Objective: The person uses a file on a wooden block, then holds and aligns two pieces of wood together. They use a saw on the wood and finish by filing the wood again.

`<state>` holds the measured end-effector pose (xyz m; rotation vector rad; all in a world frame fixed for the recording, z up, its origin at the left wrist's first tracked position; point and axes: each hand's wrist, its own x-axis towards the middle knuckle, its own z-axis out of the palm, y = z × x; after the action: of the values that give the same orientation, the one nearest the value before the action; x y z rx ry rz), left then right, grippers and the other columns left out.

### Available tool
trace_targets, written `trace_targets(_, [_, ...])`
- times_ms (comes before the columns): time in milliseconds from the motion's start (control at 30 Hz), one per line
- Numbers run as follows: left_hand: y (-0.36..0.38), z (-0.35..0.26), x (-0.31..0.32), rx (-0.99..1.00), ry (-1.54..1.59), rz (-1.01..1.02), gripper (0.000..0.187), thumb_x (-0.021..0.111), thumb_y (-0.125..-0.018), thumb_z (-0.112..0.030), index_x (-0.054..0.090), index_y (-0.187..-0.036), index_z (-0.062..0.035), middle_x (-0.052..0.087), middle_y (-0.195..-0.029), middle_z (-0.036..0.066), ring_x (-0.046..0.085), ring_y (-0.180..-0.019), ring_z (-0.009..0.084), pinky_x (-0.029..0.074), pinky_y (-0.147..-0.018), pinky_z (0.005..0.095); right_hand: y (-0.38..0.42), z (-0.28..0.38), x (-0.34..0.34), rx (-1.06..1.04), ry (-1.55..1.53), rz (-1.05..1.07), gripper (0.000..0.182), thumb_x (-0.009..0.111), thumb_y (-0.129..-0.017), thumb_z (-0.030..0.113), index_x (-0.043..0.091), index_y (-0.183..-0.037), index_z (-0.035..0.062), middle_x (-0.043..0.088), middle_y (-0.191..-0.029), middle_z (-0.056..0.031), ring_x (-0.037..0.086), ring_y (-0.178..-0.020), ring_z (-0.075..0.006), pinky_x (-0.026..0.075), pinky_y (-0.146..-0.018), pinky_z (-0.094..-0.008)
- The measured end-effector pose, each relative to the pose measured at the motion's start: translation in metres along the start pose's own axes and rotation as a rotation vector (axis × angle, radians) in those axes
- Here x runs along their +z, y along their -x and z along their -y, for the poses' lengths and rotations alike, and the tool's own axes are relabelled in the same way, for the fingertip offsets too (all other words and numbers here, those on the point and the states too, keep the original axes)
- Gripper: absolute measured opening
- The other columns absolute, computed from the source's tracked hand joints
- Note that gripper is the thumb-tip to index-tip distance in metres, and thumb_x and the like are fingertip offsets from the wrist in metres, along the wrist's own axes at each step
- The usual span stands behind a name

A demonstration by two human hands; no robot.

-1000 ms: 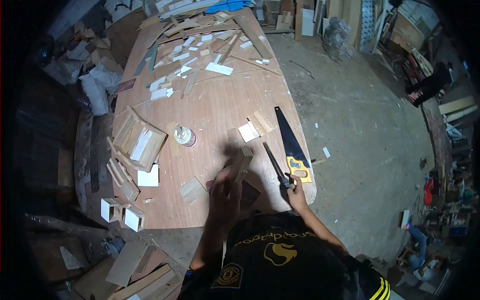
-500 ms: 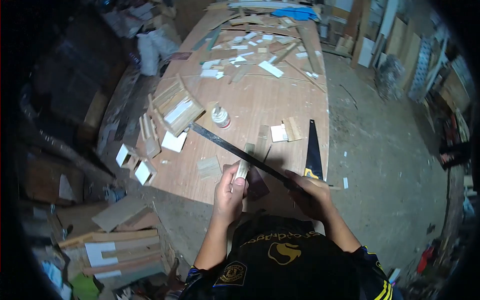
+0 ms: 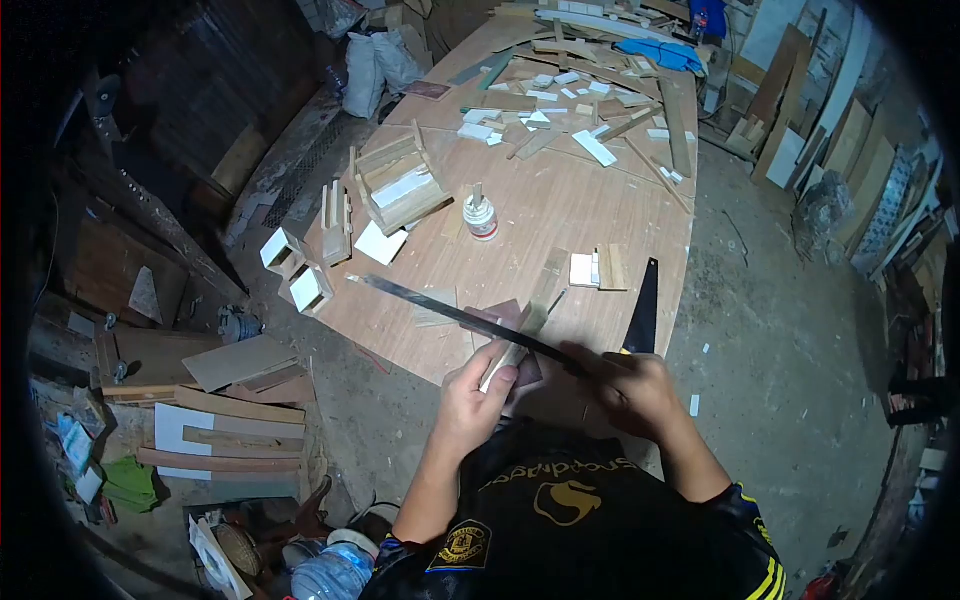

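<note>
My left hand [image 3: 475, 402] grips a small wooden piece [image 3: 509, 360] close to the table's near edge. A long dark metal bar [image 3: 440, 307], perhaps a file, lies across the top of that piece, its tip pointing up and left. Its other end is in my right hand [image 3: 640, 392], whose fingers are wrapped round it. Beneath the bar, a reddish-brown sheet [image 3: 490, 318] and a thin wooden board [image 3: 435, 308] rest on the table. A handsaw [image 3: 645, 305] lies to the right.
On the table [image 3: 560, 220] stand a white glue jar [image 3: 481, 218] and a wooden box [image 3: 400, 187]. Small white-faced boxes [image 3: 297, 270] sit at its left edge. Wood scraps [image 3: 540, 110] cover the far part. Boards [image 3: 230, 430] are stacked on the floor at left.
The view has shifted, so the table appears farther right. The bar has slid down and left across the wooden piece, with both hands still holding on.
</note>
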<state>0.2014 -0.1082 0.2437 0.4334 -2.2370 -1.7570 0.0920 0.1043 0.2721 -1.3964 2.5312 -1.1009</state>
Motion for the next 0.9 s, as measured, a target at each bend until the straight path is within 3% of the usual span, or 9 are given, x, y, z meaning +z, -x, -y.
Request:
trace_targets(233, [0.003, -0.002, -0.010, -0.065, 0.039, -0.017, 0.036, 0.060, -0.096, -0.025, 0.059, -0.120, 0.0020, 0.070, -0.096, 0.014, 0.065, -0.087, 0.0169, 0.050, -0.078, 0.0303, 0.001, 0.002, -0.001, -0.030, 0.009, 0.014, 0.040, 0.070, -0.077, 0.007, 0.067, -0.117, 0.0083, 0.068, -0.079, -0.0137, 0.066, -0.064, -0.0289, 0.052, -0.056, -0.0366])
trace_targets(300, [0.003, -0.002, -0.001, 0.104, -0.101, 0.014, 0.036, 0.060, -0.097, -0.026, 0.059, -0.121, 0.0016, 0.068, -0.090, 0.010, 0.062, -0.082, 0.0135, 0.049, -0.074, 0.0288, -0.005, 0.002, 0.004, -0.061, -0.003, 0.023, 0.039, 0.070, -0.078, 0.007, 0.067, -0.117, 0.0079, 0.068, -0.079, -0.0146, 0.067, -0.065, -0.0286, 0.052, -0.056, -0.0370])
trace_targets(467, [0.007, 0.006, -0.004, -0.153, 0.263, -0.061, 0.038, 0.060, -0.096, -0.026, 0.058, -0.122, 0.0016, 0.067, -0.094, 0.007, 0.060, -0.084, 0.0113, 0.049, -0.076, 0.0262, -0.007, -0.006, 0.005, -0.104, -0.027, 0.016, 0.041, 0.070, -0.079, 0.008, 0.065, -0.120, 0.0086, 0.069, -0.081, -0.0135, 0.067, -0.067, -0.0285, 0.053, -0.058, -0.0361])
trace_targets(533, [0.004, 0.010, 0.003, 0.015, 0.109, -0.031, 0.045, 0.058, -0.098, -0.036, 0.056, -0.123, 0.0017, 0.055, -0.076, -0.003, 0.046, -0.059, 0.0030, 0.035, -0.052, 0.0184, -0.009, -0.001, 0.004, -0.082, -0.032, 0.025, 0.042, 0.070, -0.080, 0.009, 0.065, -0.122, 0.0090, 0.069, -0.083, -0.0131, 0.068, -0.068, -0.0287, 0.054, -0.059, -0.0358])
trace_targets(633, [0.002, 0.015, 0.009, 0.065, 0.129, -0.030, 0.047, 0.058, -0.098, -0.037, 0.055, -0.123, 0.0026, 0.055, -0.075, -0.003, 0.044, -0.055, 0.0017, 0.032, -0.048, 0.0173, -0.017, 0.008, -0.002, -0.075, -0.028, -0.040, 0.045, 0.069, -0.081, 0.009, 0.063, -0.125, 0.0110, 0.070, -0.087, -0.0118, 0.068, -0.070, -0.0288, 0.054, -0.060, -0.0355])
trace_targets(700, [0.004, 0.009, 0.004, 0.029, 0.202, -0.008, 0.047, 0.058, -0.098, -0.037, 0.055, -0.123, 0.0031, 0.054, -0.073, -0.003, 0.043, -0.054, 0.0014, 0.031, -0.047, 0.0173, -0.015, 0.005, -0.009, -0.051, -0.013, 0.101, 0.047, 0.067, -0.082, 0.008, 0.061, -0.128, 0.0137, 0.070, -0.088, -0.0108, 0.069, -0.071, -0.0286, 0.054, -0.061, -0.0359])
trace_targets(767, [0.006, 0.008, -0.005, -0.050, 0.235, -0.012, 0.036, 0.059, -0.098, -0.021, 0.057, -0.123, 0.0057, 0.063, -0.099, 0.004, 0.055, -0.084, 0.0083, 0.045, -0.074, 0.0226, -0.014, 0.004, -0.010, -0.084, -0.028, 0.064, 0.047, 0.067, -0.082, 0.008, 0.061, -0.128, 0.0149, 0.070, -0.086, -0.0102, 0.068, -0.070, -0.0284, 0.054, -0.060, -0.0362])
trace_targets(833, [0.010, 0.009, -0.001, -0.096, 0.305, -0.004, 0.036, 0.059, -0.098, -0.020, 0.057, -0.122, 0.0056, 0.063, -0.098, 0.004, 0.055, -0.084, 0.0080, 0.045, -0.074, 0.0227, -0.013, 0.006, -0.008, -0.104, -0.042, 0.029, 0.047, 0.067, -0.082, 0.008, 0.061, -0.128, 0.0161, 0.070, -0.085, -0.0096, 0.068, -0.070, -0.0283, 0.054, -0.060, -0.0364])
trace_targets(900, [0.008, 0.013, 0.004, -0.029, 0.141, 0.020, 0.037, 0.058, -0.098, -0.022, 0.057, -0.123, 0.0051, 0.063, -0.091, 0.002, 0.054, -0.078, 0.0063, 0.044, -0.068, 0.0212, -0.018, 0.009, -0.004, -0.044, -0.094, 0.040, 0.047, 0.067, -0.082, 0.007, 0.062, -0.127, 0.0169, 0.069, -0.081, -0.0095, 0.068, -0.068, -0.0279, 0.054, -0.059, -0.0375])
